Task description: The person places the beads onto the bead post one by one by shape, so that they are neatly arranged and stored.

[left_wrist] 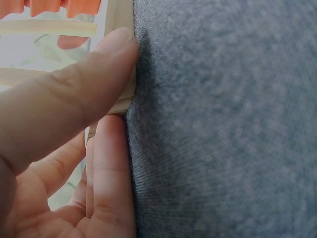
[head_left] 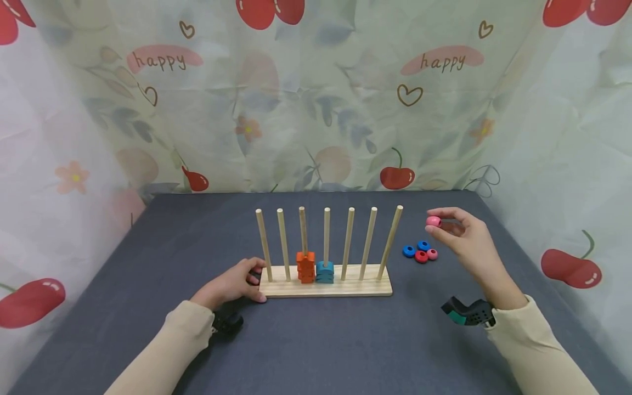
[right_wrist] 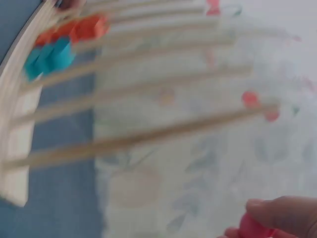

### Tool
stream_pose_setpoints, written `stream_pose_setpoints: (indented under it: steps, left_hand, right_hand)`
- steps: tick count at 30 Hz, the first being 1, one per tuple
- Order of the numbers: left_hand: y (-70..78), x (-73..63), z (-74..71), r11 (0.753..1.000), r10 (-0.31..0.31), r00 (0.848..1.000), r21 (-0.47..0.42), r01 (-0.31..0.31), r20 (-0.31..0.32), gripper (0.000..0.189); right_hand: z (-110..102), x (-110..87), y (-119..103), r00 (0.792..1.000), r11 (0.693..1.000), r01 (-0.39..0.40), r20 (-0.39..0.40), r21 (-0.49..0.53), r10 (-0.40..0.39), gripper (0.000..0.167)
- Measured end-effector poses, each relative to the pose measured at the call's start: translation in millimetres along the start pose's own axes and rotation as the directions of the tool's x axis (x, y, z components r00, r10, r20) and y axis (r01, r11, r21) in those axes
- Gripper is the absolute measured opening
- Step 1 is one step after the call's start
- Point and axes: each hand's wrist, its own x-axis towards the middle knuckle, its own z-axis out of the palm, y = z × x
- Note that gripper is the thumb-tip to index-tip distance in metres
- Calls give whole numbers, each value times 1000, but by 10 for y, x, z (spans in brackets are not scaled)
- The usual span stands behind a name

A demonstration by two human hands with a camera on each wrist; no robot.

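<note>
My left hand (head_left: 231,283) grips the left end of a wooden peg board (head_left: 365,288); in the left wrist view the thumb lies along the base's edge (left_wrist: 120,20), with the fingers at its end. Several upright pegs stand on the base. Orange pieces (head_left: 305,267) are stacked on the third peg from the left, teal-blue pieces (head_left: 325,272) on the fourth. Right of the board and above the table, my right hand (head_left: 466,238) pinches a pink bead (head_left: 433,221) between thumb and fingertips. That bead (right_wrist: 251,227) shows low in the blurred right wrist view.
Beads lie in a small cluster right of the board: two blue ones (head_left: 408,251), a red one (head_left: 421,257) and a pink one (head_left: 432,254). A dark cloth (head_left: 326,345) covers the table. Patterned curtains (head_left: 296,93) hang behind and at both sides.
</note>
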Motion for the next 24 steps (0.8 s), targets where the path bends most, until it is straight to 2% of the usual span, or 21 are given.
stream_pose_setpoints:
  steps: [4, 9, 15, 18, 24]
  left_hand:
    - [-8, 5, -4, 1000, 7, 1000, 1, -7, 6, 74]
    - [-12, 12, -11, 1000, 26, 1000, -4, -26, 14, 73]
    - [-14, 9, -16, 999, 44, 999, -12, -43, 19, 72]
    - [-11, 11, -14, 999, 36, 999, -10, -36, 17, 72]
    - [-11, 22, -12, 1000, 27, 1000, -3, -27, 14, 72]
  right_hand:
    - [76, -91, -219, 986, 984, 143, -98, 109, -132, 38]
    - [183, -144, -475, 953, 924, 285, -183, 256, -243, 37]
    - [350, -151, -704, 921, 843, 382, -230, 379, -314, 35]
    - [446, -137, -781, 908, 821, 415, -238, 392, -346, 33]
    - [652, -100, -870, 898, 786, 440, -225, 434, -378, 36]
